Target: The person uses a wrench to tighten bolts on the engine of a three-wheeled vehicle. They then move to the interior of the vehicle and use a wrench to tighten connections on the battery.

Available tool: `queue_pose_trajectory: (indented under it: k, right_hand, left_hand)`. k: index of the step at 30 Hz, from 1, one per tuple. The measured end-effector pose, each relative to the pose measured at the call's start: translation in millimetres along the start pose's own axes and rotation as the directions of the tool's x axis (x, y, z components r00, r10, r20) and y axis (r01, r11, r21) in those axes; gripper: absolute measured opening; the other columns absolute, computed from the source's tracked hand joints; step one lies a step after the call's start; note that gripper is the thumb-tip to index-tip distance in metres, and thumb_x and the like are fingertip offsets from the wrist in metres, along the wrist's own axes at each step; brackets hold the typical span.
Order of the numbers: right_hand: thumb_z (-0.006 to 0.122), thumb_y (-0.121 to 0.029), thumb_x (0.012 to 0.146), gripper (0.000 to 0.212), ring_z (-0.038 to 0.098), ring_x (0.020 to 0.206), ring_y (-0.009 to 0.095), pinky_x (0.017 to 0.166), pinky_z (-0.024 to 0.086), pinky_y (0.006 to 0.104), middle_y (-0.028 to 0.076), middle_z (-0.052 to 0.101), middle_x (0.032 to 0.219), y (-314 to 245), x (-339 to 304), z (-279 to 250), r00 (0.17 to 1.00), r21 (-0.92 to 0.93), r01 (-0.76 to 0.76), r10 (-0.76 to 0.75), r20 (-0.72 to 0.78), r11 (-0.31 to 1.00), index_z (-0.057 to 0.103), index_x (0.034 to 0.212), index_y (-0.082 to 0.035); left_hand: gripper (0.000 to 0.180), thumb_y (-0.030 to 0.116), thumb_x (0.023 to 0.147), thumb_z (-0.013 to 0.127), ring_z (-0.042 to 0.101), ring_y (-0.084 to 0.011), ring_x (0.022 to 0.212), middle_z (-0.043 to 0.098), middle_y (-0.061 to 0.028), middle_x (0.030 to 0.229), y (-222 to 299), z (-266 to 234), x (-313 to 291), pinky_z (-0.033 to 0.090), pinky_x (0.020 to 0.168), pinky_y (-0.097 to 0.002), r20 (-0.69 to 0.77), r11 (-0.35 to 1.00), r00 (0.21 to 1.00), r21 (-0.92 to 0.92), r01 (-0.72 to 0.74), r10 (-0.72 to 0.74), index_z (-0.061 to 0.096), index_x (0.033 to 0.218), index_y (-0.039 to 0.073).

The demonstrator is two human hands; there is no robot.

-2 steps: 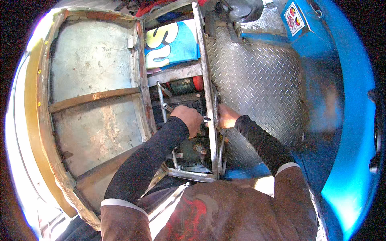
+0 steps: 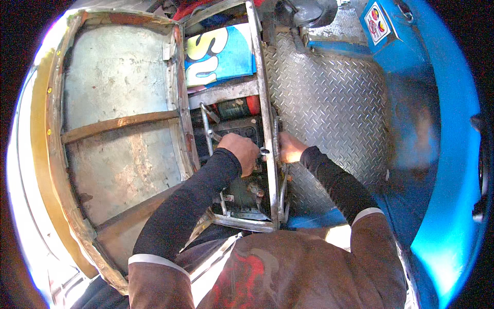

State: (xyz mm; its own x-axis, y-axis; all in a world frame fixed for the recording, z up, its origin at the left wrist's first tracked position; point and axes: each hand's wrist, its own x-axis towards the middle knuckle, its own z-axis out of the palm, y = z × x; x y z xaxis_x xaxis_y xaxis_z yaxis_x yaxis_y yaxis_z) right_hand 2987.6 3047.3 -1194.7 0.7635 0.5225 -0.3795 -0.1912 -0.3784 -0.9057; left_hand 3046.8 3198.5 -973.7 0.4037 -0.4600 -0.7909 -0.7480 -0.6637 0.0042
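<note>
My left hand (image 2: 241,152) is closed, knuckles up, inside the bay of a bare metal frame (image 2: 263,95). What it grips is hidden beneath the fingers. Under and beyond this hand is a dark, flat-topped unit (image 2: 237,127), with a bent metal rod (image 2: 206,121) to its left. Across the frame's right rail, my right hand (image 2: 291,149) is curled in against the rail at about the same height. Its fingertips are out of sight behind the metal, and I cannot make out what they hold. A small dark round opening (image 2: 264,152) shows on the rail between the hands.
A large panel with a worn rim (image 2: 123,77) lies left of the frame. Diamond-plate flooring (image 2: 329,98) spreads to the right, beside a blue body wall (image 2: 453,154). A folded printed sheet (image 2: 231,59) and a red-ended dark cylinder (image 2: 239,108) sit in the frame's far part.
</note>
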Motion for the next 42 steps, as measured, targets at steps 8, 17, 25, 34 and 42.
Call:
queue_pose_trajectory:
  k: [8, 17, 25, 34, 42]
  right_hand:
    - [0.087, -0.037, 0.072, 0.048, 0.067, 0.082, 0.021, 0.077, 0.054, 0.0391, 0.014, 0.072, 0.087, 20, 17, 2, 0.999, -0.121, -0.051, 0.051, -0.007, 0.991, 0.068, 0.097, -0.001]
    - [0.086, -0.037, 0.074, 0.047, 0.065, 0.081, 0.018, 0.076, 0.053, 0.038, 0.014, 0.072, 0.085, -28, 0, -19, 0.997, 0.031, -0.003, 0.001, 0.083, 1.0, 0.069, 0.095, 0.001]
    - [0.082, -0.036, 0.076, 0.049, 0.07, 0.086, 0.037, 0.075, 0.054, 0.0481, 0.025, 0.071, 0.094, -13, 0, -17, 0.999, 0.023, 0.038, -0.038, 0.019, 0.999, 0.068, 0.103, 0.003]
    - [0.072, -0.015, 0.076, 0.032, 0.069, 0.089, 0.041, 0.075, 0.054, 0.0488, 0.026, 0.071, 0.094, -39, -10, -25, 0.998, 0.01, 0.022, -0.022, 0.054, 1.0, 0.068, 0.102, 0.003]
    - [0.075, -0.02, 0.072, 0.033, 0.069, 0.085, 0.036, 0.075, 0.054, 0.0464, 0.023, 0.071, 0.089, -14, 1, -18, 0.998, -0.078, -0.019, 0.024, 0.066, 0.997, 0.067, 0.096, 0.002]
  left_hand:
    - [0.036, 0.033, 0.085, 0.068, 0.071, -0.0377, 0.08, 0.072, -0.022, 0.087, -19, 67, -4, 0.057, 0.074, -0.047, -0.117, 0.698, 0.866, -0.647, 0.305, -0.487, 0.071, 0.092, -0.001]
    - [0.045, 0.04, 0.09, 0.064, 0.067, -0.0446, 0.088, 0.068, -0.029, 0.087, 11, 113, -3, 0.052, 0.08, -0.0464, -0.003, 0.278, 0.758, -0.931, 0.235, -0.653, 0.072, 0.094, -0.004]
    - [0.046, 0.041, 0.087, 0.068, 0.066, -0.0452, 0.091, 0.068, -0.0293, 0.091, 5, 127, 13, 0.052, 0.082, -0.047, -0.049, 0.309, 0.78, -0.932, 0.188, -0.623, 0.072, 0.095, -0.004]
    - [0.02, 0.017, 0.078, 0.067, 0.07, -0.0385, 0.089, 0.073, -0.0183, 0.093, -12, 0, -5, 0.057, 0.079, -0.0466, -0.006, 0.963, 0.994, -0.247, 0.105, -0.11, 0.073, 0.092, 0.004]
    - [0.012, 0.019, 0.068, 0.067, 0.072, -0.0327, 0.072, 0.072, -0.0138, 0.074, -15, 10, 7, 0.058, 0.063, -0.0449, -0.057, 0.989, 0.987, 0.024, -0.149, 0.15, 0.073, 0.073, 0.01]
